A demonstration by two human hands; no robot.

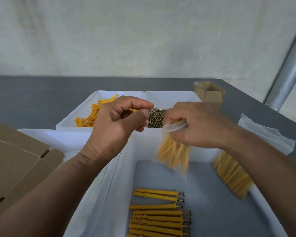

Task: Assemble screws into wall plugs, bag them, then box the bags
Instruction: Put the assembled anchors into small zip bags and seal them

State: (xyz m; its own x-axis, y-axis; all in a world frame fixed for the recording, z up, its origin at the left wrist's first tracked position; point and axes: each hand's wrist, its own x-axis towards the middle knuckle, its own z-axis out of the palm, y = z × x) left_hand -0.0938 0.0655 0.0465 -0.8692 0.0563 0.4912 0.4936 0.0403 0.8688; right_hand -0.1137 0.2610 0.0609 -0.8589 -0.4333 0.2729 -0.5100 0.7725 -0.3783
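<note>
Right hand (195,124) grips a blurred bag of plugs (174,154) above the near tray (123,168). Left hand (116,120): fingers curled, nothing visible held. Assembled plugs (157,218) lie in the tray; both hands partly hide the screw bin (169,98) behind it.

At the back of the grey desk (32,100), the left white plastic tray (85,103) holds loose yellow plastic wall plugs (89,117). The right white plastic tray (169,96) holds small metal screws (156,118). A small brown cardboard box (210,93) stands behind it, to the right. In front, a big white plastic tray (109,194) holds a row of yellow plugs with screws in (157,219). A filled clear plastic bag (232,175) seems to lie on its right rim.
</note>
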